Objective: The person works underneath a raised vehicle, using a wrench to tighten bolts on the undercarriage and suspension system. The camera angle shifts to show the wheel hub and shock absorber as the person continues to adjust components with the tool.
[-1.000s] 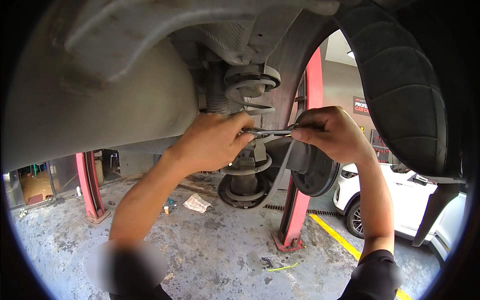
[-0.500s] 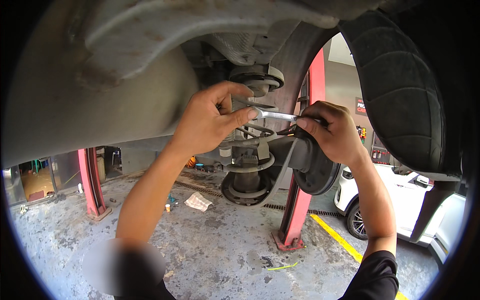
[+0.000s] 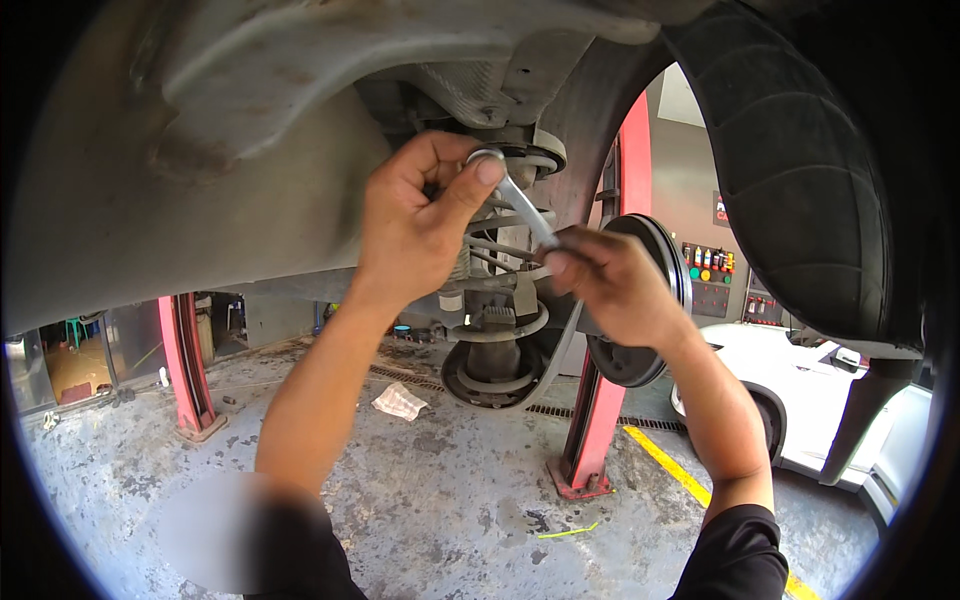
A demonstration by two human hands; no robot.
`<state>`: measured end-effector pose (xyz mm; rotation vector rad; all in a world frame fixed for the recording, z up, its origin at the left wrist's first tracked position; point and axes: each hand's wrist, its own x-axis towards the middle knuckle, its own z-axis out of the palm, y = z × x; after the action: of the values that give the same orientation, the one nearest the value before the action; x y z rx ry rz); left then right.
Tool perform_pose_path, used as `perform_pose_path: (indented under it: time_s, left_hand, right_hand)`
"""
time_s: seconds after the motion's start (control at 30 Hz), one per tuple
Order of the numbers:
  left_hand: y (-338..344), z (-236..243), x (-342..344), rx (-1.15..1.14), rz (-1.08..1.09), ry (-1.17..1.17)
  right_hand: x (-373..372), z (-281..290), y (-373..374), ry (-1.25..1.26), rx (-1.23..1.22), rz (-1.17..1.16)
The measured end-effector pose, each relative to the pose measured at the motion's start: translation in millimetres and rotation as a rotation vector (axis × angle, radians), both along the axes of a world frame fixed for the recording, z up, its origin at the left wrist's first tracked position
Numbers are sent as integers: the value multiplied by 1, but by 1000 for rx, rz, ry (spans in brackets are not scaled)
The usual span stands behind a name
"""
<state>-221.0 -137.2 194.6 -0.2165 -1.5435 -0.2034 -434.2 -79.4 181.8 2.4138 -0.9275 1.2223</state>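
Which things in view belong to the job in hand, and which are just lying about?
In the job:
wrench, in left hand and right hand
coil spring, likely

Lying about:
crumpled sheet, on floor
yellow-green strip, likewise

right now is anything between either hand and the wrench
Nothing visible: the left hand pinches the wrench at its upper end, the right hand is on its lower end. The coil spring stands behind.
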Motion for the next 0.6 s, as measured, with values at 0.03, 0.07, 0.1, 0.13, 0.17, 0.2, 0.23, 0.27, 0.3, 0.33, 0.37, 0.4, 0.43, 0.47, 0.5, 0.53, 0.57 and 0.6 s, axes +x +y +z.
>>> perform_pose_path:
  time_s: [0.03,0.07,0.1,0.13,0.17,0.2,0.23,0.27,0.3,0.33,0.37,0.4,0.43,0.47,0.5,0.53,0.57,0.6]
  left_hand:
    - [-3,-3,5,-35,160,-27]
    - [-7,-7,12,-68,321,-54]
    - [-11,-8,14,-105,468,-86]
    - [-11,-7,13,-132,527,-133]
    - [-10,-5,13,-158,585,-180]
    - [-10,-2,13,-178,645,-225]
    - [-14,2,12,-223,688,-196]
    - [-18,8,10,-268,731,-166]
    - [-22,15,9,-315,775,-134]
    - [-24,20,6,-240,745,-87]
    - [-26,25,2,-167,715,-41]
    - [-29,30,-1,-92,685,8]
    - [-36,35,-4,-48,655,75]
    - [-40,38,-7,-16,644,97]
    - [-44,41,-9,15,633,121]
    - [-46,44,-10,46,622,144]
    - [-49,47,-10,32,621,144]
    - [-52,49,-10,22,622,140]
  right_hand:
    - [-7,8,1,17,-147,-91]
    - [-12,14,3,18,-327,-201]
    - [-21,24,7,84,-451,-233]
    - [-27,32,13,148,-576,-260]
    - [-27,37,19,179,-601,-283]
    - [-25,42,25,214,-622,-301]
    - [-24,46,26,250,-642,-321]
    - [-24,50,24,239,-674,-332]
    - [-21,54,22,229,-708,-343]
    - [-19,59,19,219,-742,-355]
    - [-19,63,14,187,-726,-381]
    - [-19,67,7,165,-712,-381]
    - [-19,71,0,140,-703,-383]
    - [-19,75,-6,116,-694,-385]
    - [-22,79,-13,100,-691,-389]
    - [-23,82,-17,89,-700,-378]
    - [-24,84,-21,80,-708,-367]
    - [-25,86,-25,68,-712,-356]
